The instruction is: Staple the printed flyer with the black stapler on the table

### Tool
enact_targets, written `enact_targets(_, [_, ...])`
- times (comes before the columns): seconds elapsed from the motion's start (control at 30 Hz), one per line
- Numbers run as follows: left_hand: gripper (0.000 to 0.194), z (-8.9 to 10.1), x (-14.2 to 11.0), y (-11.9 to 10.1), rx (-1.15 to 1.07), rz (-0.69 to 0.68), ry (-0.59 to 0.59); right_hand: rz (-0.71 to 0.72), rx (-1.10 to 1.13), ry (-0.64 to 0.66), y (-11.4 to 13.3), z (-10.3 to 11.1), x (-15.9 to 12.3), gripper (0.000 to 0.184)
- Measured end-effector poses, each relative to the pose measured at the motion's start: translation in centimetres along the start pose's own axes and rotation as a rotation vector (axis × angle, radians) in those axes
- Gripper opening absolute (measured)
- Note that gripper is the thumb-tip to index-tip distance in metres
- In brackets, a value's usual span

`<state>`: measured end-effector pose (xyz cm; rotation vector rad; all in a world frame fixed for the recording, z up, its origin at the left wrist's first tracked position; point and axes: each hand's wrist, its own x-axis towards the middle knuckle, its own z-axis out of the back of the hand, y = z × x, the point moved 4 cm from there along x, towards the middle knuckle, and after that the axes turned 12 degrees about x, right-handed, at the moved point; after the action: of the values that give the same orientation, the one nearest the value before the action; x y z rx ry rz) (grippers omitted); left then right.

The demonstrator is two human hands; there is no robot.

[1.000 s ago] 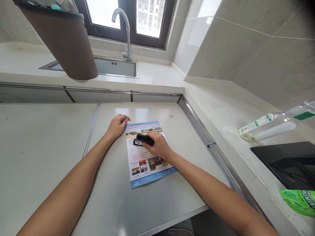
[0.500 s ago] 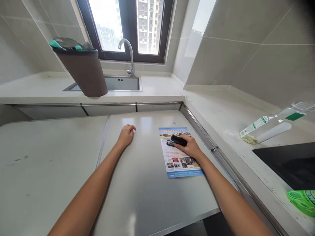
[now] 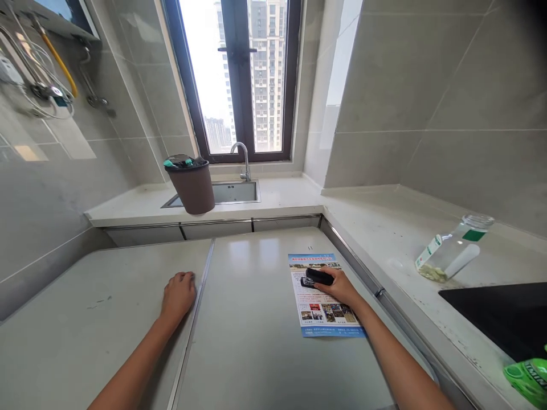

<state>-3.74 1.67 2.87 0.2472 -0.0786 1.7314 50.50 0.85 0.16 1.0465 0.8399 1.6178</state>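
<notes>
A black stapler (image 3: 319, 277) is gripped in my right hand (image 3: 342, 289), its front end pointing left. It is over the upper part of a printed flyer (image 3: 333, 331) with blue bands and small photos. The flyer lies on the pale tabletop (image 3: 248, 353), and my right hand and forearm cover part of its right side. My left hand (image 3: 178, 295) rests palm down on the tabletop, left of the seam strip, fingers loosely bent and holding nothing.
A brown bin (image 3: 193, 191) stands at the sink (image 3: 239, 193) below the window. On the right counter (image 3: 367, 219) are a clear bottle (image 3: 453, 250), a black panel (image 3: 496, 313) and a green packet (image 3: 527, 378). Two small dark marks (image 3: 310, 248) show beyond the flyer.
My left hand has moved left across the seam strip. The view has tilted upward, showing more window and wall. My right hand still holds the stapler over the flyer.
</notes>
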Motion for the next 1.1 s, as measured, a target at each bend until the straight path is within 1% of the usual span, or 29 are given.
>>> enact_targets(0.07, [0.051,-0.5,-2.0,2.8,0.067,0.086,0.045,-0.001,0.007,-0.001,0.2,-0.1,0.0,0.038])
enact_targets(0.13, [0.06,-1.6,-4.1,4.1,0.08,0.218,0.127,0.0,0.015,0.011,0.3,-0.2,0.0,0.039])
enact_targets(0.17, [0.064,-2.2,-5.0,4.1,0.081,0.254,0.154,-0.001,0.02,0.016,0.3,-0.2,0.0,0.04])
enact_targets(0.27, [0.07,-3.3,-6.5,2.8,0.124,0.226,0.089,-0.003,0.018,-0.013,0.1,-0.3,-0.2,0.04])
enact_targets(0.37, [0.069,-3.6,-6.7,2.1,0.154,0.25,0.057,0.009,-0.01,-0.041,-0.1,-0.3,-0.6,0.037])
enact_targets(0.5, [0.069,-3.2,-6.3,2.0,0.164,0.25,0.037,0.028,-0.022,-0.031,0.0,-0.1,-1.2,0.036])
enact_targets(0.73, [0.068,-2.6,-6.5,1.9,0.148,0.244,0.004,0.043,-0.019,0.022,-0.1,0.2,-0.3,0.038])
enact_targets(0.9, [0.067,-2.4,-6.6,1.9,0.145,0.252,0.001,0.032,-0.032,0.038,0.1,0.3,-0.2,0.044])
enact_targets(0.97, [0.067,-2.4,-6.5,1.9,0.143,0.253,0.011,0.026,-0.031,0.075,0.1,0.6,-0.3,0.048])
enact_targets(1.03, [0.066,-2.4,-6.5,1.9,0.139,0.253,0.013,0.034,0.018,0.132,0.0,1.1,-0.3,0.057])
enact_targets(1.07, [0.066,-2.4,-6.5,1.9,0.139,0.251,0.009,0.043,0.064,0.136,-0.1,1.6,0.0,0.061])
enact_targets(1.1, [0.066,-2.3,-6.5,1.9,0.138,0.249,0.006,0.055,0.118,0.105,-0.3,2.3,0.4,0.063])
